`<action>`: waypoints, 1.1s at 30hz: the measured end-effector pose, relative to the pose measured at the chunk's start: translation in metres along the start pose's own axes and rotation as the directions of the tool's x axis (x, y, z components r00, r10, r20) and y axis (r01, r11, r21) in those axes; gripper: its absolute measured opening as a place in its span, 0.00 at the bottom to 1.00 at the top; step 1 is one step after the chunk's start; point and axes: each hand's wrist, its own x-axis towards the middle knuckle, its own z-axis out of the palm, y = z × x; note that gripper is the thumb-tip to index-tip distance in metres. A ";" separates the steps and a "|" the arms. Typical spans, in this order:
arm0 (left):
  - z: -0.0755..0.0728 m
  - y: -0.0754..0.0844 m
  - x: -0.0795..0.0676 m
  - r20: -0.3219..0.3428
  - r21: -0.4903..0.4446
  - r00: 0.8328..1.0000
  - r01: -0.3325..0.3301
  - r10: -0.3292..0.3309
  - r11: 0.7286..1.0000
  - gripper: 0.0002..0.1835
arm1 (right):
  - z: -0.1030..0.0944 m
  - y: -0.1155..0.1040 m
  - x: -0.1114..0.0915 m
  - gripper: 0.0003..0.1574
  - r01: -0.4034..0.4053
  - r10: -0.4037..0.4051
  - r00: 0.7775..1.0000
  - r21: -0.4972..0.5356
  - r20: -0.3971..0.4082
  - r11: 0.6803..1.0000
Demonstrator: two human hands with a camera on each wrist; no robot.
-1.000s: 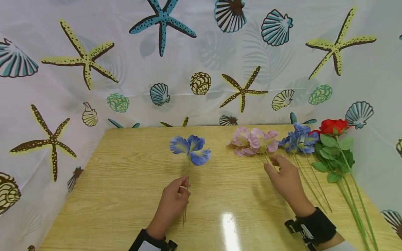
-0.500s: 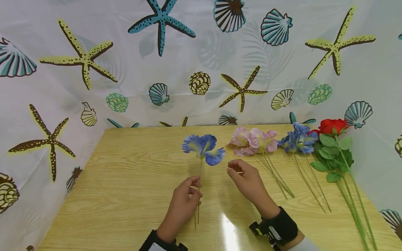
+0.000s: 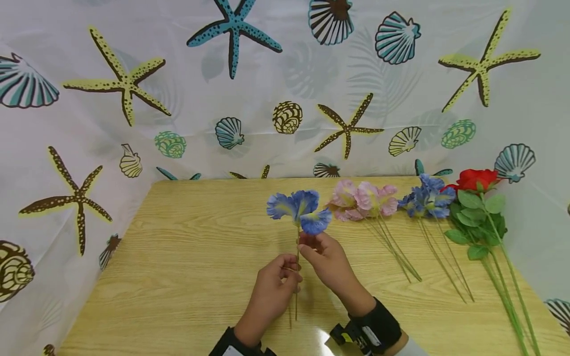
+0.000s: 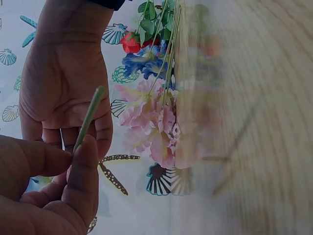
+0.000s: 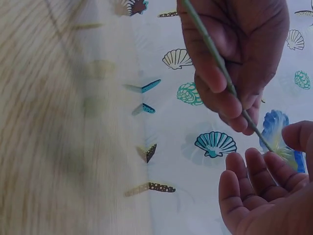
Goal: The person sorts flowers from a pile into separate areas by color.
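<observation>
A blue artificial iris with yellow-marked petals stands upright above the table in the head view. My left hand pinches its thin stem between thumb and forefinger. In the left wrist view the green stem rises out of that pinch. Just under the bloom is my right hand, its fingers at the stem. The right wrist view shows those right fingers loosely bent beside the stem, the thumb apart from them. Whether they touch the stem I cannot tell. Petals of the iris show partly behind the right hand.
Pink artificial flowers lie at the back of the wooden table, right of the hands. Beside them lie more blue irises and red roses with green leaves. A shell-and-starfish cloth hangs behind.
My right hand has left the pink flowers and moved left to the blue iris stem. My left hand has carried the iris to the right.
</observation>
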 end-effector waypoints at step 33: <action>-0.043 -0.022 0.011 -0.045 0.803 0.991 -0.038 0.124 0.595 0.40 | -0.021 0.002 0.006 0.11 -0.103 0.121 0.986 0.151 -0.111 0.983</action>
